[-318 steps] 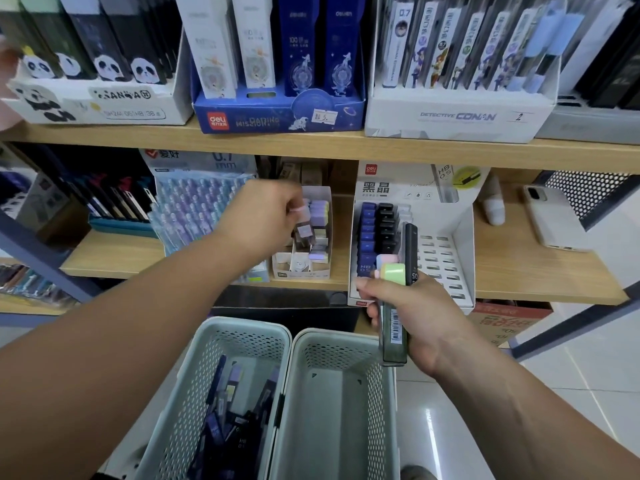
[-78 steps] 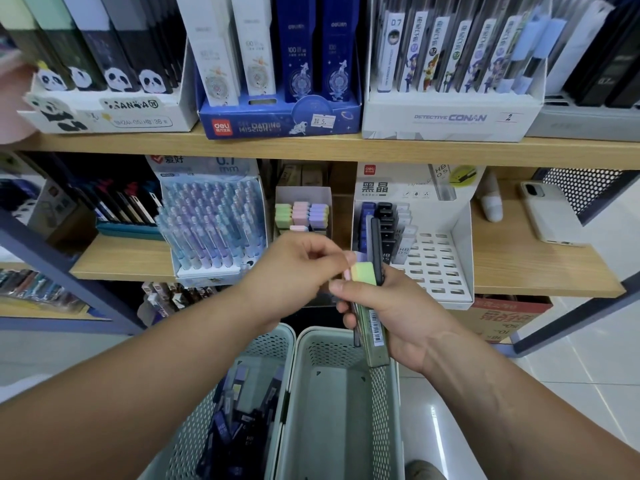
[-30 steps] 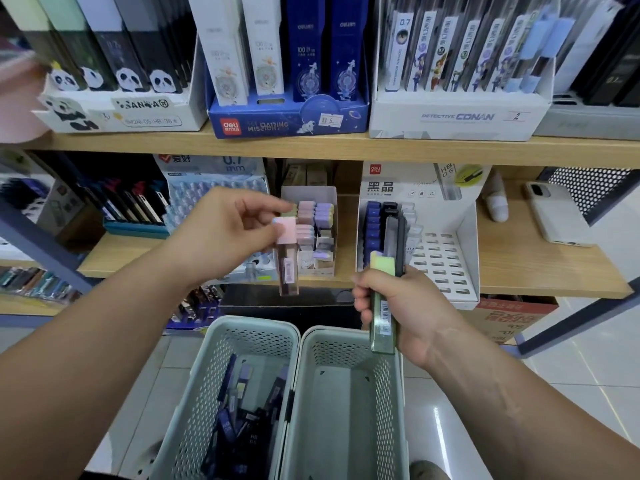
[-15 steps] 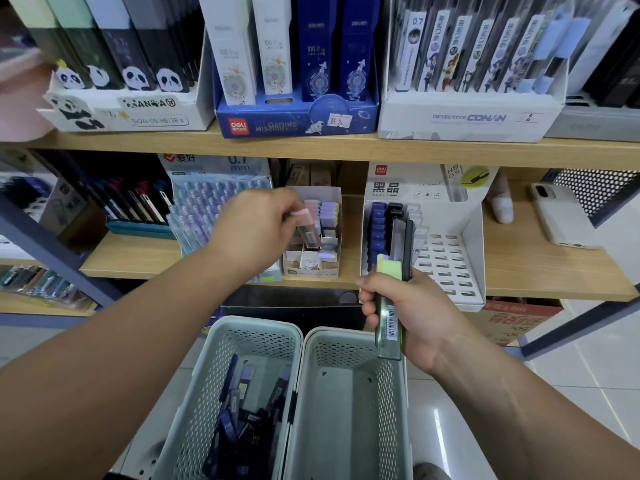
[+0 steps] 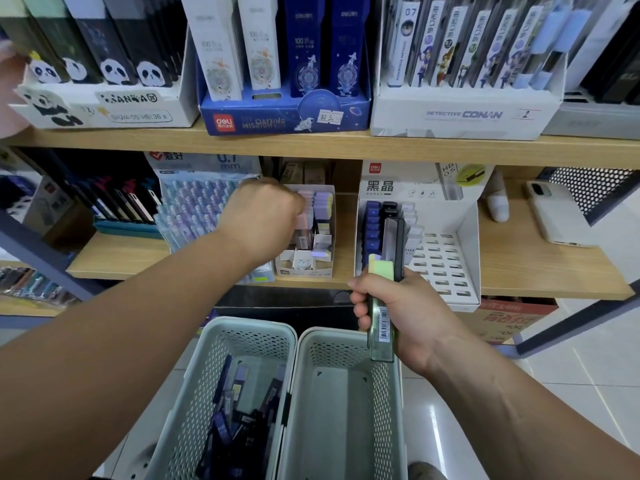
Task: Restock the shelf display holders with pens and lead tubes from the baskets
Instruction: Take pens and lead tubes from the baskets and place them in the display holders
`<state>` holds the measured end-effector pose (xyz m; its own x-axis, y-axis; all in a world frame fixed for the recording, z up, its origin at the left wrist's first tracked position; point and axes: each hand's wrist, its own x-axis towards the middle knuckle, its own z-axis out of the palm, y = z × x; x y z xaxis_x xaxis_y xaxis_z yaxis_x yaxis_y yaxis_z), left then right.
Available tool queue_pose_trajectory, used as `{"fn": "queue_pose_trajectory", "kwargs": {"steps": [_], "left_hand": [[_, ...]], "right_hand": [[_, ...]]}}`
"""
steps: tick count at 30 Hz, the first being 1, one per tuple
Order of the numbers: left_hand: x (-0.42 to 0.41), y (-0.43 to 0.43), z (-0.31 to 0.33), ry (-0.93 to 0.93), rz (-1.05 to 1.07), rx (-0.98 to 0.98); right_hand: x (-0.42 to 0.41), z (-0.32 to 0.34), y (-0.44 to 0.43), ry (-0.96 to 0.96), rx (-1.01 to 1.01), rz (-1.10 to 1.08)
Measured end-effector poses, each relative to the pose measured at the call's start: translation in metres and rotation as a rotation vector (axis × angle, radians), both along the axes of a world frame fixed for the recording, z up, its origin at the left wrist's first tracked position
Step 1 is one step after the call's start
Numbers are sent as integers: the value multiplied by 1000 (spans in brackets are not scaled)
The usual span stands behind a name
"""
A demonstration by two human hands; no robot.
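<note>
My left hand (image 5: pixel 258 220) reaches into the small white display box (image 5: pixel 305 270) of pastel-capped lead tubes on the middle shelf, its fingers curled round a pink-capped tube (image 5: pixel 302 226) among the others. My right hand (image 5: pixel 398 311) grips a bundle of lead tubes (image 5: pixel 383 299) upright in front of the white slotted holder (image 5: pixel 440 258), one with a green cap and a dark one behind it. Below, the left basket (image 5: pixel 221 344) holds several dark blue and black tubes. Nothing shows inside the right basket (image 5: pixel 346 344).
A tray of purple-capped pens (image 5: pixel 197 202) stands left of the small box. A white phone (image 5: pixel 557 213) and a small white bottle (image 5: pixel 497 202) lie on the shelf at right. The upper shelf carries pen display boxes. A cardboard box (image 5: pixel 512 317) sits under the shelf.
My left hand carried the pink-capped tube from above the baskets up and into the small display box. My right hand kept its bundle almost still.
</note>
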<state>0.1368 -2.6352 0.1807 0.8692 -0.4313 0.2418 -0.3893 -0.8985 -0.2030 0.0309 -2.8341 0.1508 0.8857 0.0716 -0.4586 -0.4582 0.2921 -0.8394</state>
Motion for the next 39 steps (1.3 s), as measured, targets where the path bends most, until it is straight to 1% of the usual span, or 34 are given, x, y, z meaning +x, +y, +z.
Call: {"fn": "queue_pose_trajectory", "kwargs": {"steps": [4,10,14,20,28,31,35,39], "left_hand": [[3,-2,-8,-50,38,77],[4,-5,-4,-106,44,20],[3,-2,-3,-79,80,15],[1,1,-1,-68,96,31],[-5,-8,-8,-35,1,-5],[-3,-13,-10,-4,15,-8],[4,-13,-5,46,44,-123],[7,-7,-5,94,-30,-173]], "right_hand": [[0,-1,-1,-17,0,15],[-1,1,-2,-24,46,44],[-1,4,-3,-21,90,75],[-2,6,-2,-6,89,84],[-4,7,0,-3,76,80],[-4,5,0,-7,76,84],[-3,5,-2,-8,60,83],[-2,5,-2,0,57,76]]}}
